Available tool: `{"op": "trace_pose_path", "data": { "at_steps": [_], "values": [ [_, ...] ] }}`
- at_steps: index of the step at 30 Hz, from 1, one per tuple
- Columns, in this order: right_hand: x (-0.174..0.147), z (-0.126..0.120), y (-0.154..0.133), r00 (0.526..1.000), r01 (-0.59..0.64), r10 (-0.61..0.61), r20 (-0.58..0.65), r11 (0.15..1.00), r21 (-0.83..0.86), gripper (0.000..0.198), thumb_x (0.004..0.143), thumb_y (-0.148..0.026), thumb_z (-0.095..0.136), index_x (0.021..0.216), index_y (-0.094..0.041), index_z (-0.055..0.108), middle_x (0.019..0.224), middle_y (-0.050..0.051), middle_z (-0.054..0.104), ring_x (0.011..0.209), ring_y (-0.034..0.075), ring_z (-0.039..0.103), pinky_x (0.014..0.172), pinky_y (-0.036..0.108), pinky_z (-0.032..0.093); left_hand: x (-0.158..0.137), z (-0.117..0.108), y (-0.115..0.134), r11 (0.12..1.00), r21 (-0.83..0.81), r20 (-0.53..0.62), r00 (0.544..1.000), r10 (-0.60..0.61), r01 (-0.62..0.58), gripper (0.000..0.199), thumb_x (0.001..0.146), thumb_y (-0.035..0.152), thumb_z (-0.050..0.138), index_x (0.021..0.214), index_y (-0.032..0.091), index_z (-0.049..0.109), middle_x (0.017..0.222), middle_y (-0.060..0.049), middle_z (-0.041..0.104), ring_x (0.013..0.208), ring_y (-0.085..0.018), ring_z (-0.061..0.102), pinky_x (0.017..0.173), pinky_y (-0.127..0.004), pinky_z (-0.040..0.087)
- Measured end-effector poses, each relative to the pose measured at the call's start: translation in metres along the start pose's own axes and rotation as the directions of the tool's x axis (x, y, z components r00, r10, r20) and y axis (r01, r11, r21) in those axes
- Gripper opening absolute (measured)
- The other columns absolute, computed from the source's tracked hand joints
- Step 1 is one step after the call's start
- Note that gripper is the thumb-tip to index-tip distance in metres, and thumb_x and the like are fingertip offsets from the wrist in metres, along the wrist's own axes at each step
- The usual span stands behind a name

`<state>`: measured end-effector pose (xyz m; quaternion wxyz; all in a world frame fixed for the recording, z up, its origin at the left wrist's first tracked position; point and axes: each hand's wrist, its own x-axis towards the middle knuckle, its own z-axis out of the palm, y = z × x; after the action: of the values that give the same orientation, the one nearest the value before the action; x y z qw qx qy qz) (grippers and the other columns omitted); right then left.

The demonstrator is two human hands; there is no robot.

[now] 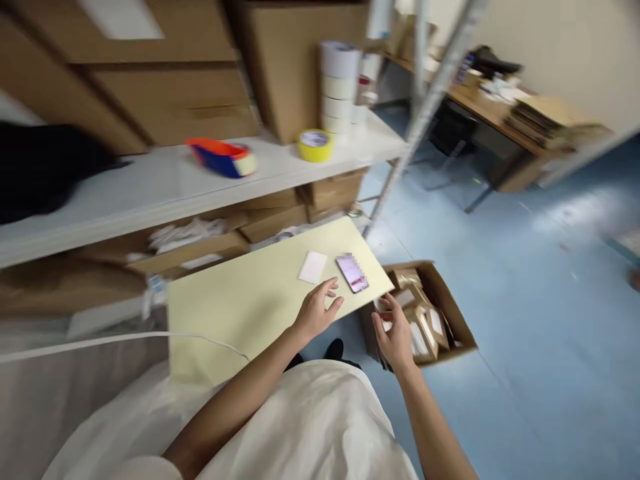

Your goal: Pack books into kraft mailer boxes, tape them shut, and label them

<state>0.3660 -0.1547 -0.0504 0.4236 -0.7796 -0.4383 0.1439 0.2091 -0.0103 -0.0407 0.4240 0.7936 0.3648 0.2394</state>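
Observation:
My left hand [319, 309] hovers over the front edge of a pale yellow board [225, 287], fingers apart and holding nothing. Just beyond its fingertips lies a phone [352, 272] with a lit screen. Left of the phone is a small white card or stack of labels [313, 267]. My right hand [394, 331] is past the board's right corner, in front of an open cardboard box [453, 313] that holds several small packed boxes [423, 333]. Its fingers are curved and spread, with nothing between them.
A grey shelf [165, 180] runs behind the board, carrying a yellow tape roll [315, 145], stacked white rolls [340, 87], a blue-orange tape dispenser [223, 158] and cartons [170, 100]. A white cable [125, 337] crosses the board's left part. A metal post [425, 120] rises at the shelf's end.

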Motion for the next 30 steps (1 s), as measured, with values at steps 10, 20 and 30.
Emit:
{"op": "trace_pose_path", "data": {
  "at_steps": [10, 20, 30],
  "values": [
    [0.011, 0.184, -0.126, 0.434, 0.581, -0.503, 0.747, 0.790, 0.194, 0.031, 0.091, -0.033, 0.044, 0.115, -0.019, 0.057, 0.103, 0.010, 0.069, 0.075, 0.018, 0.067, 0.067, 0.033, 0.055, -0.214, -0.140, -0.110, 0.812, -0.171, -0.591, 0.601, -0.538, 0.558, 0.030, 0.085, 0.031, 0.051, 0.112, 0.019, 0.059, 0.098, -0.007, 0.069, 0.076, -0.015, 0.065, 0.063, -0.026, 0.053],
    [-0.085, 0.309, -0.222, -0.483, 0.645, -0.518, 0.706, 0.335, 0.687, 0.031, 0.091, -0.030, 0.042, 0.116, -0.024, 0.060, 0.105, 0.006, 0.069, 0.086, 0.021, 0.067, 0.078, 0.036, 0.053, -0.393, -0.105, -0.089, 0.308, -0.416, -0.740, -0.122, -0.662, 0.855, 0.036, 0.087, 0.033, 0.049, 0.118, 0.017, 0.056, 0.106, -0.013, 0.067, 0.089, -0.023, 0.065, 0.081, -0.036, 0.050],
    [-0.248, 0.349, -0.250, -0.875, 0.391, -0.217, 0.433, 0.211, 0.896, 0.031, 0.081, -0.023, 0.058, 0.111, -0.021, 0.065, 0.109, 0.011, 0.069, 0.099, 0.029, 0.065, 0.085, 0.041, 0.050, -0.513, -0.033, -0.033, -0.011, -0.798, -0.501, -0.673, -0.545, 0.603, 0.043, 0.084, 0.039, 0.053, 0.116, 0.011, 0.059, 0.115, -0.018, 0.065, 0.105, -0.030, 0.062, 0.092, -0.038, 0.046]
  ]
}}
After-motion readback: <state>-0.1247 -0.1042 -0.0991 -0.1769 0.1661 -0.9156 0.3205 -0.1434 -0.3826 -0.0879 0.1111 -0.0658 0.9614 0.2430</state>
